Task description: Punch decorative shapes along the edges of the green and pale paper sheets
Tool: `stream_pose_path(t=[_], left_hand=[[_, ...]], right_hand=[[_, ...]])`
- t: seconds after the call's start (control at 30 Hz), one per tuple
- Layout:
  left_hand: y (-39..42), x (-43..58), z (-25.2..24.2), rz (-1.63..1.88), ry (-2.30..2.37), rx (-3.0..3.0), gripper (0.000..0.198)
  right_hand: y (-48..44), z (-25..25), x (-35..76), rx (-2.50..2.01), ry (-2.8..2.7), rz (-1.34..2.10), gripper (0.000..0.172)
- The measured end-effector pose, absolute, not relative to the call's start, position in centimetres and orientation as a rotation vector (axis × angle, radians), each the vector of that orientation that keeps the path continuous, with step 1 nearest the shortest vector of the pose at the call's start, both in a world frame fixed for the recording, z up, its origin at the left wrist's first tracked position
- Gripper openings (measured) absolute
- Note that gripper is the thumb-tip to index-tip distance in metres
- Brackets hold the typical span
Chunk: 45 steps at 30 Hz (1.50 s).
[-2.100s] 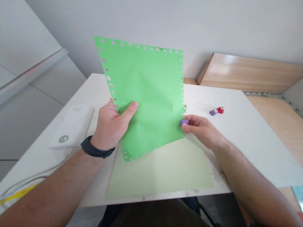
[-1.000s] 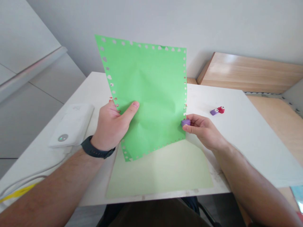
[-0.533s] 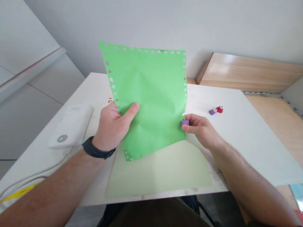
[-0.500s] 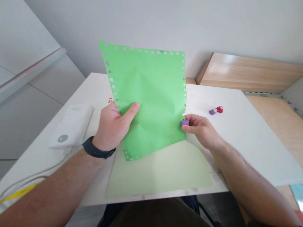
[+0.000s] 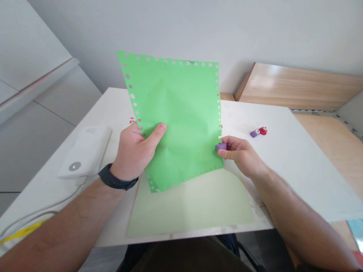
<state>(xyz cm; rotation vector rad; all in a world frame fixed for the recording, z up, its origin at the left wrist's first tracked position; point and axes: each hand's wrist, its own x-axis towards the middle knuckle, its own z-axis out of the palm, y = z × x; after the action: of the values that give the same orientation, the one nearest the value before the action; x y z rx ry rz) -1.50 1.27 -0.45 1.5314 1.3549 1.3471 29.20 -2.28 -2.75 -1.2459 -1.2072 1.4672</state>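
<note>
Paper point(image 5: 184, 109) gripped by left hand point(image 5: 136, 151) | punch point(image 5: 221, 147) pinched by right hand point(image 5: 241, 153) at paper's edge | mat point(image 5: 190, 211) laid along front edge of surface point(image 5: 297, 170)

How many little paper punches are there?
3. A purple punch is in the right hand at the green sheet; a second purple one and a red one sit together on the table. The sheet could hide more.

Left hand point(image 5: 133, 151) gripping, right hand point(image 5: 236, 152) pinching, forearms point(image 5: 295, 200) angled inward
</note>
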Motion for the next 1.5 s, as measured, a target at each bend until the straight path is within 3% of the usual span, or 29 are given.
stream_pose_path(t=[0.57,1.5], left_hand=[[1.5,-1.7,-0.7,1.331,1.380,1.541,0.040],[1.7,-1.3,-0.4,1.440,1.393,1.430,0.033]], right_hand=[[-2.1,-2.6,29.1,-1.294,-1.231,1.394,0.036],[-2.4,-2.4,30.2,-1.254,-1.268,1.424,0.036]])
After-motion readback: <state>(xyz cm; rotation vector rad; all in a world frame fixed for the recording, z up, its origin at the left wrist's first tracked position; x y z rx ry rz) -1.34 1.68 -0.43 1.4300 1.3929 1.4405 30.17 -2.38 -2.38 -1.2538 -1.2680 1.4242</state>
